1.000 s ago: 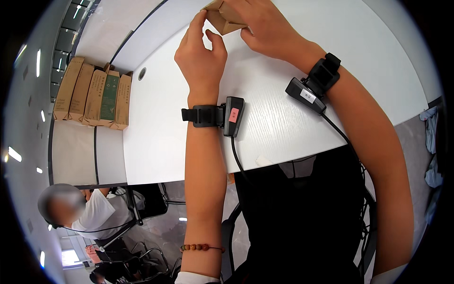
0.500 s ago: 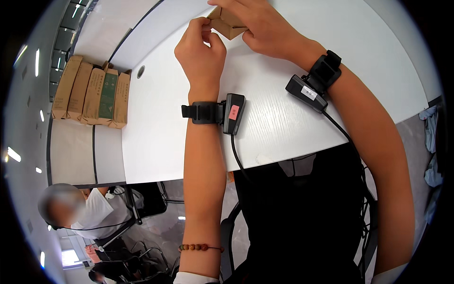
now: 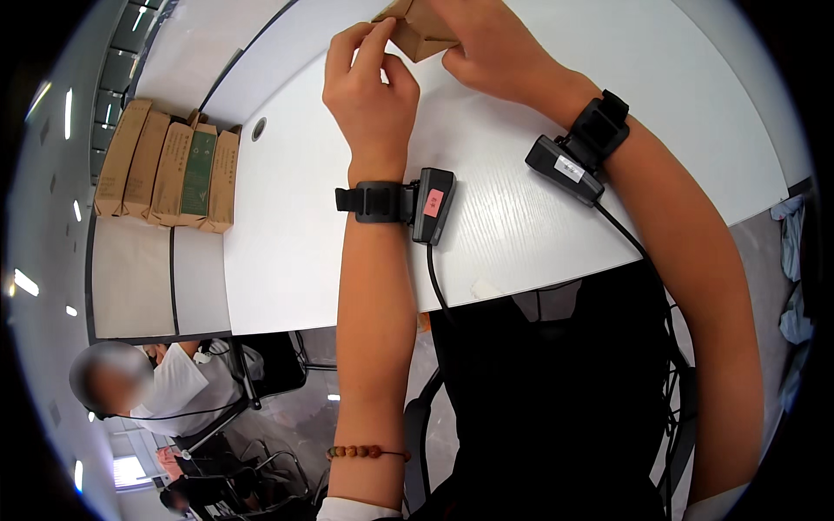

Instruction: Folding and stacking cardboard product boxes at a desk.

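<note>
At the top edge of the view is a small brown cardboard box, partly cut off, with its folded panels showing. My right hand grips it from the right, the thumb under its near right corner and the fingers lying over the far side. My left hand is at the box's left edge. Its index fingertip touches the cardboard there, while the thumb stands apart from the fingers. The far part of the box and some right fingertips are hidden or out of view.
The white table lies under both hands. Several upright brown cartons stand by the left partition, near a round cable hole. Black wrist devices trail cables toward me. A seated person is at lower left.
The box has shifted slightly up and out of view. My left index finger has straightened onto its left edge, and the left thumb has opened away. The right hand has moved up a little with the box.
</note>
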Tool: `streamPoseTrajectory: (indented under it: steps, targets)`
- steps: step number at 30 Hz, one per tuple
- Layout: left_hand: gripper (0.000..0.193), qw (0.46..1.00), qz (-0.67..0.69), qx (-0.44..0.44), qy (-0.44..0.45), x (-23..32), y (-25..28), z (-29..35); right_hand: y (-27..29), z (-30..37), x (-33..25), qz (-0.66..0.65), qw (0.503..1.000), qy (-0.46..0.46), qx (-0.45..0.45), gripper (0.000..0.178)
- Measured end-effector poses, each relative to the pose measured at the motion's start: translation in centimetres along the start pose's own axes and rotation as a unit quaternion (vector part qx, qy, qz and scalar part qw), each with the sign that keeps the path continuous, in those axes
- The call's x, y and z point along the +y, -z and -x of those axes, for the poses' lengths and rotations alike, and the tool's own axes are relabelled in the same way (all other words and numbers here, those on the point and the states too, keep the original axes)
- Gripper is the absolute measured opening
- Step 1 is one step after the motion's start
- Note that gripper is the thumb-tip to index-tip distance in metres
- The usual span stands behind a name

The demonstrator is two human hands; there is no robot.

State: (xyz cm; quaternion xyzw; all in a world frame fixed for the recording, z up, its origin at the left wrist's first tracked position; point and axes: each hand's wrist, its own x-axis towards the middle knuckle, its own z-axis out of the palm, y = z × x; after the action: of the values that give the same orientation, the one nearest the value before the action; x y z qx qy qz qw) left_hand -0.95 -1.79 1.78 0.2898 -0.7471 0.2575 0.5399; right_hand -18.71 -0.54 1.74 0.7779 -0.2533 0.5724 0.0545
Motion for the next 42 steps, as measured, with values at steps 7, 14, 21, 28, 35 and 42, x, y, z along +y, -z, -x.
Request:
streamPoseTrajectory:
  steps: [7, 14, 21, 28, 35, 42]
  targets:
    - [0.057, 0.997, -0.06, -0.056, -0.002, -0.8, 1.1, 0.0, -0.3, 0.0, 0.4, 0.032, 0.999, 0.013, 0.005, 0.057]
    - [0.066, 0.993, -0.073, -0.094, -0.005, -1.0, 1.2, 0.1, 0.0, -0.1, 0.6, 0.012, 1.0, -0.001, 0.007, 0.052]
    - [0.064, 0.986, -0.13, -0.096, -0.038, -1.9, 0.8, 0.3, 0.2, -0.2, 0.9, 0.0, 1.0, 0.014, 0.014, 0.05]
    - [0.047, 0.991, -0.105, -0.088, -0.009, -1.2, 0.5, 0.4, 0.0, -0.1, 0.8, -0.024, 0.999, 0.009, -0.025, 0.046]
    - [0.03, 0.995, -0.057, -0.064, 0.052, -0.5, 0.0, 0.4, -0.3, 0.1, 0.5, -0.018, 0.999, 0.028, -0.015, 0.052]
    - [0.027, 0.99, -0.021, -0.079, 0.113, 0.1, -0.4, 0.5, -0.3, 0.1, 0.1, -0.013, 1.0, 0.017, -0.01, 0.052]
